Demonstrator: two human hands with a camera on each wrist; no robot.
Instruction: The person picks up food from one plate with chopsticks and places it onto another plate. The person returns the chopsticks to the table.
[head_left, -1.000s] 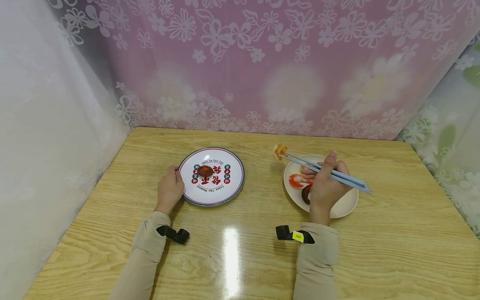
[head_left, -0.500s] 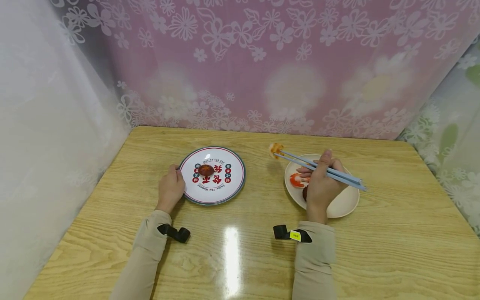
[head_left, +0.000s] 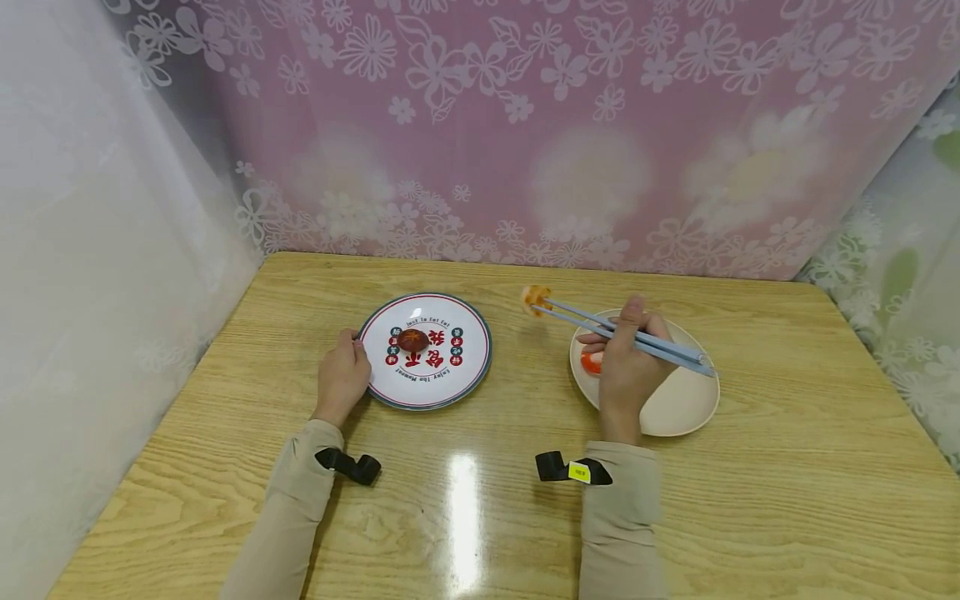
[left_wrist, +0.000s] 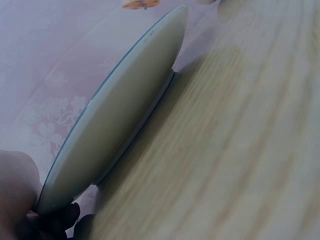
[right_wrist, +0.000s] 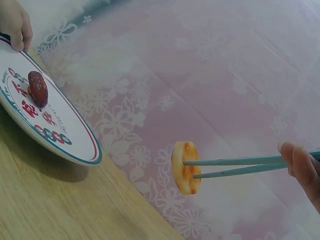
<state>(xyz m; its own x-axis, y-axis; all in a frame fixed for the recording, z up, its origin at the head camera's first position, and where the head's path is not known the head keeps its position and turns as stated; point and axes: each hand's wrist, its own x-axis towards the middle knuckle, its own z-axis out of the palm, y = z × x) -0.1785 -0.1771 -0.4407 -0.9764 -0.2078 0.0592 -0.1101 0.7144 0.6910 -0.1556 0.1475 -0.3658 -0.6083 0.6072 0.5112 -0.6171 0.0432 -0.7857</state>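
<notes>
My left hand (head_left: 343, 379) pinches the left rim of a white plate (head_left: 465, 383) with red and green print, thumb on top and fingers curled beneath in the left wrist view. On that plate sits a brown shiitake mushroom cap (head_left: 412, 340) with a star cut. My right hand (head_left: 633, 367) grips a pair of pale blue chopsticks (head_left: 592, 321). Between their tips is a thick, round yellow-orange piece of food (right_wrist: 186, 167) with browned patches, held in the air between the two plates.
Under my right hand stands a beige plate (head_left: 682, 408) with a red-and-white shrimp (head_left: 592, 362) partly showing; the hand hides more of it. The wooden table (head_left: 510, 517) ends at a pink flowered curtain (head_left: 480, 167) at the back.
My right hand has moved left, carrying the chopsticks and the yellow-orange food piece toward the printed plate. A dark curled piece on the beige plate is now hidden. My left hand stays at the rim.
</notes>
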